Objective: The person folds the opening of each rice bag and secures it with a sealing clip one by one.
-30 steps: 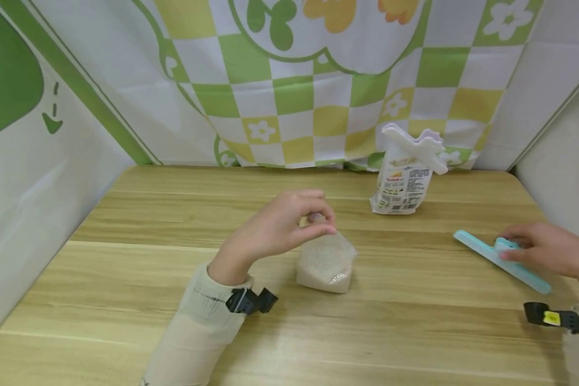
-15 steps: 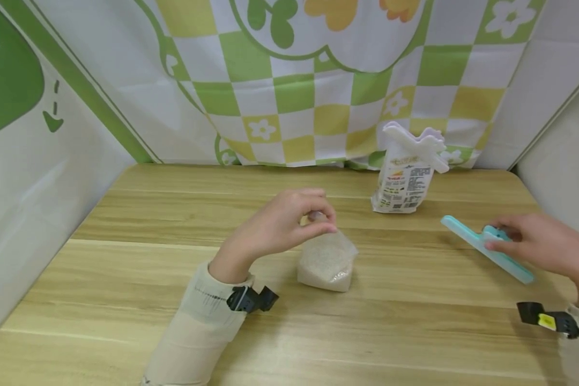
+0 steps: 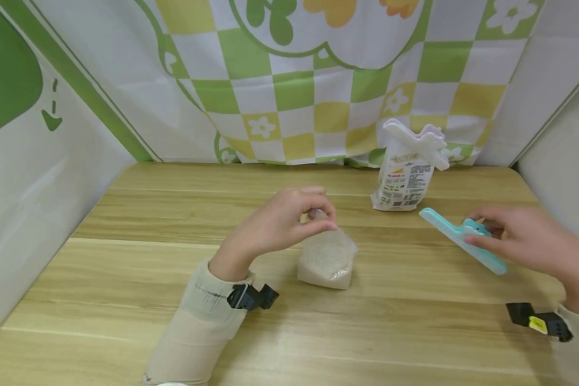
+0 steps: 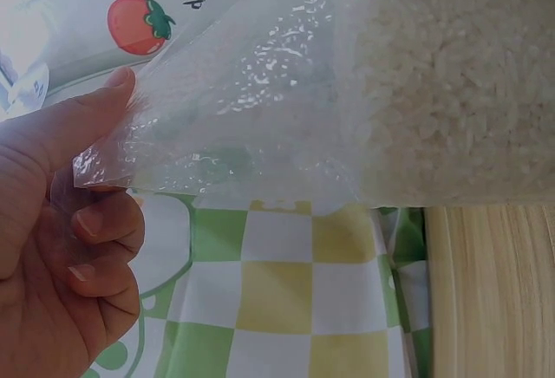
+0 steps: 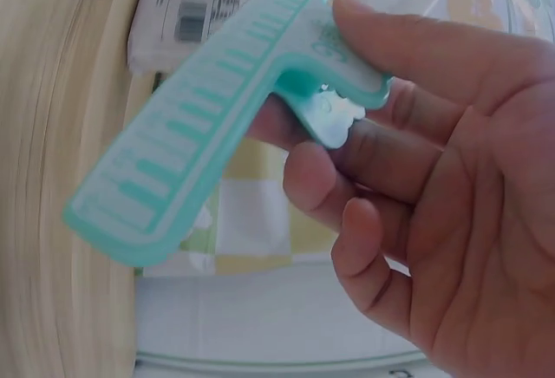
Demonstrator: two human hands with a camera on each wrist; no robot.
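Observation:
A clear plastic bag of rice (image 3: 326, 262) rests on the wooden table, its top drawn up. My left hand (image 3: 282, 225) pinches the top of that bag; in the left wrist view the see-through film narrows toward the thumb and fingers, with the rice (image 4: 460, 92) at the far end. Over the right side of the table my right hand (image 3: 526, 241) holds a long turquoise bag clip (image 3: 463, 241) by its handle. The right wrist view shows the clip's piano-key pattern, with the thumb on one handle and fingers behind the other.
A white printed packet (image 3: 402, 182) stands upright at the back right of the table (image 3: 149, 300), with a white clip (image 3: 417, 142) across its top. Behind hangs a green and yellow checked cloth (image 3: 294, 102). White walls rise at both sides.
My right hand has carried the turquoise bag clip leftward and slightly toward the back, closer to the rice bag. The left hand keeps its hold on the bag and stays put.

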